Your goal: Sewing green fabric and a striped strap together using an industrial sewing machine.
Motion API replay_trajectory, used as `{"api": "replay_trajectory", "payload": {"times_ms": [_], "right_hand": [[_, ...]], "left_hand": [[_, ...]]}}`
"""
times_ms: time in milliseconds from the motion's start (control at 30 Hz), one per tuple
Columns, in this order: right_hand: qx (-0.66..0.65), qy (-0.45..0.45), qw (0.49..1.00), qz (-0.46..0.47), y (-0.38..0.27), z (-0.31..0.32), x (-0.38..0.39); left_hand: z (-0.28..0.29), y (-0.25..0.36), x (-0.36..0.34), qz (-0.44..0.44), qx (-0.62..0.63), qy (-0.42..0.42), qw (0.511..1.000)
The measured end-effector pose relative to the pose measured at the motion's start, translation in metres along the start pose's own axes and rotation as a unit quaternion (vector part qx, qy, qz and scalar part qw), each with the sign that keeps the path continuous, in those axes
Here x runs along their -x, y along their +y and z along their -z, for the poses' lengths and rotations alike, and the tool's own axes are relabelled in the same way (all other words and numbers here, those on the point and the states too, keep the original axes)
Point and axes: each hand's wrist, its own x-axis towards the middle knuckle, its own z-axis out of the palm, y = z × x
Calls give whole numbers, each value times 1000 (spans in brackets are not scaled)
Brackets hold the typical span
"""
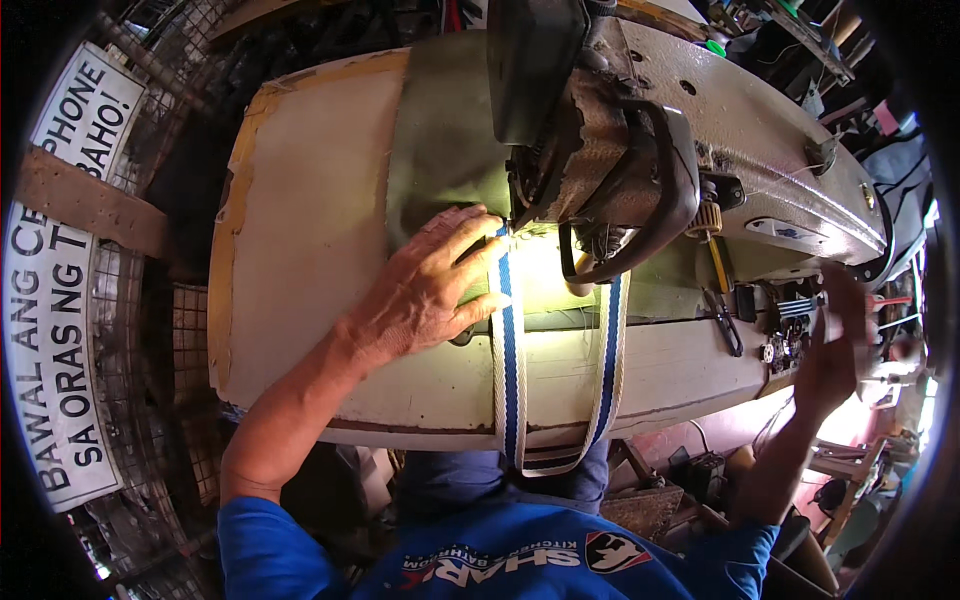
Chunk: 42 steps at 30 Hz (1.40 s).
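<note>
My left hand (440, 280) lies with its fingers spread on the olive-green fabric (440, 120), beside the needle area of a sewing machine (640, 130). Its fingertips and thumb rest on a blue-and-white webbing strap (510, 350). The strap loops over the table's near edge and back up under the machine head, where a lamp lights the cloth brightly. My right hand (835, 345) is up at the right, away from the strap, near the machine's far right end. Motion smears its fingers, so I cannot see whether it holds anything.
Snips (722, 322) and a row of small metal parts (783, 350) lie on the right of the worn sewing table (300, 200). A yellow-handled tool (718, 262) stands by the machine. Wire mesh with a white sign (60, 350) borders the left side.
</note>
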Motion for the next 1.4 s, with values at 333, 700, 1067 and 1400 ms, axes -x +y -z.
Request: {"api": "replay_trajectory", "payload": {"times_ms": [333, 700, 1067, 1400], "right_hand": [[128, -88, 987, -26, 253, 50, -124], [-278, 312, 855, -305, 283, 5, 76], [42, -182, 982, -25, 325, 93, -118], [-4, 181, 961, -207, 265, 34, -31]], "left_hand": [[-3, -10, -1, 38, -14, -51, 998], [-3, -12, 0, 34, -9, -51, 998], [-3, -8, 0, 63, -8, -57, 996], [-4, -13, 0, 35, -8, -54, 998]]}}
